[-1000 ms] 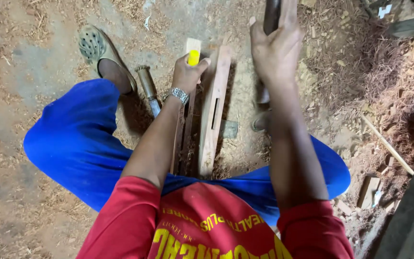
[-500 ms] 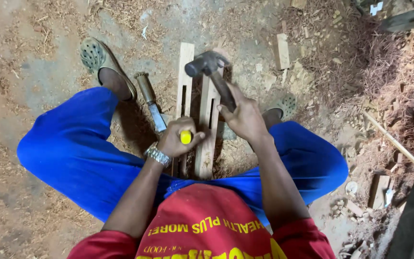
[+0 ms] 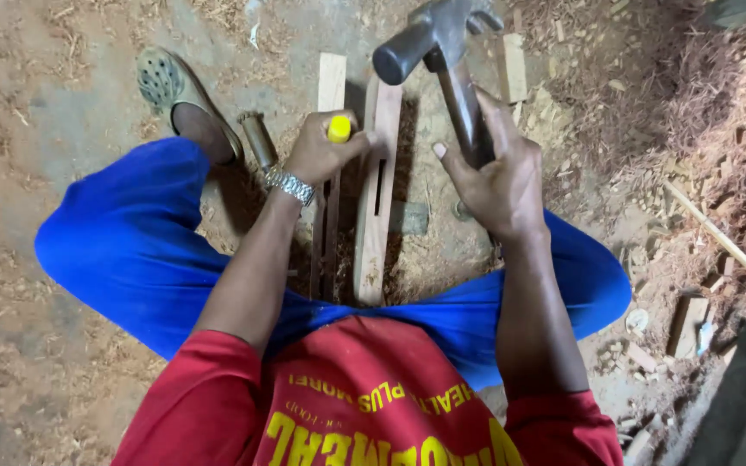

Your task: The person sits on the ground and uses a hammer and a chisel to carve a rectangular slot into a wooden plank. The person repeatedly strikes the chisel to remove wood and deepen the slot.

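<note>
From the head view I see my left hand (image 3: 321, 151) wrapped tight around a yellow-capped chisel (image 3: 339, 129), fingers pressed together on its handle, the tool standing over the wooden slats (image 3: 373, 216) that lie on the dirt floor (image 3: 62, 129) between my knees. My right hand (image 3: 498, 177) is clenched on the shaft of a claw hammer (image 3: 438, 43), whose head hangs raised above and just right of the chisel's cap, apart from it. One slat shows a narrow slot cut along its length. A second chisel (image 3: 258, 138) lies beside my sandal (image 3: 174, 91), and wood offcuts (image 3: 688, 324) litter the ground at right
</note>
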